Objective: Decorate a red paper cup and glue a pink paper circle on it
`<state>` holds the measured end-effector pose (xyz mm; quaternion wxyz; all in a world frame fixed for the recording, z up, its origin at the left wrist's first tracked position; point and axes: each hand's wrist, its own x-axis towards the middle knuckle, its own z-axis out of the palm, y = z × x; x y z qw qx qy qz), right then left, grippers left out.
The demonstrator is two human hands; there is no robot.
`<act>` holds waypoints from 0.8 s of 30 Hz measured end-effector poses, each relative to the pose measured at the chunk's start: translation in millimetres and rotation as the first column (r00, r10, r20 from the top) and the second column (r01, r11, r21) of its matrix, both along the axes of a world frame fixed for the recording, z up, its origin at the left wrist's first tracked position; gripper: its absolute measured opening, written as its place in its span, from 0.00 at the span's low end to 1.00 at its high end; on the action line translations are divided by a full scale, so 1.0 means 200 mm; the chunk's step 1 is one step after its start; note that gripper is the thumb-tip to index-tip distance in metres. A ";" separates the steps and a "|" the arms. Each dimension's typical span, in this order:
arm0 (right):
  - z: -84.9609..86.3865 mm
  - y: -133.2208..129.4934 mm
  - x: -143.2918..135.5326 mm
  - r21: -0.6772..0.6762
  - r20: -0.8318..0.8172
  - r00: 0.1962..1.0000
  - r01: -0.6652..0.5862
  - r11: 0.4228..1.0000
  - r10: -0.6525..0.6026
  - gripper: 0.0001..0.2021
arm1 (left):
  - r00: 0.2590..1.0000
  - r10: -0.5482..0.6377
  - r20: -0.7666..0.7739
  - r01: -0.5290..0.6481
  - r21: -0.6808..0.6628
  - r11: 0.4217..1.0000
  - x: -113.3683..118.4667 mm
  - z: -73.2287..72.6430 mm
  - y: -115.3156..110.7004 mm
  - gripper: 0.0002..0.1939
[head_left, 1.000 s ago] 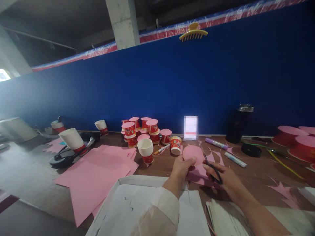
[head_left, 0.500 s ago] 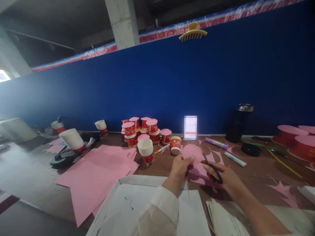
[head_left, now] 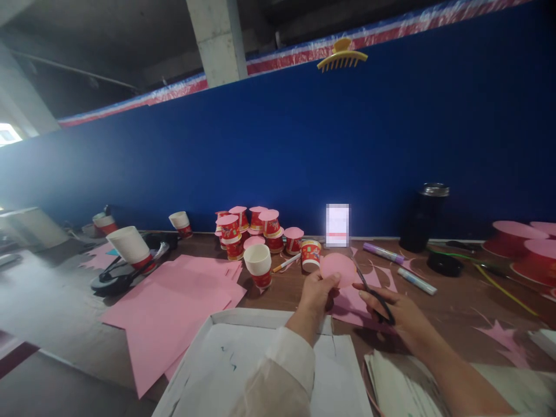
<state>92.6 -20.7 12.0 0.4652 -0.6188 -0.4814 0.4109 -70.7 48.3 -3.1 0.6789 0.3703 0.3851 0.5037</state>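
Head view: my left hand (head_left: 315, 294) pinches the pink disc (head_left: 337, 270), barely shifted; my right hand (head_left: 393, 310) still grips the scissors (head_left: 373, 294) — trimming continues.

Tall dark blue partition wall (head_left: 304, 145) behind brown wooden table (head_left: 456, 301); grey concrete pillar (head_left: 217, 37) above wall, bright window (head_left: 6, 134) far left.

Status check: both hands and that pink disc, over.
Left hand pinches pink paper disc by its lower edge. Right hand grips black scissors, blades at disc's right edge. Red cup close behind; nothing between.
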 end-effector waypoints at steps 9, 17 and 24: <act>0.00 0.00 0.00 0.008 -0.033 0.999 0.008 1.000 -0.008 0.32 | 1.000 0.019 0.014 -0.019 0.019 1.000 0.00 -0.02 0.02 0.31; 0.03 -0.02 -0.02 -0.051 -0.079 0.997 0.007 0.999 -0.011 0.34 | 0.999 0.022 0.026 -0.022 -0.008 1.000 0.00 -0.03 0.02 0.30; 0.00 0.00 0.00 -0.096 -0.051 0.999 0.000 0.995 -0.005 0.36 | 0.999 0.034 0.041 -0.034 -0.006 0.999 0.00 -0.03 0.02 0.29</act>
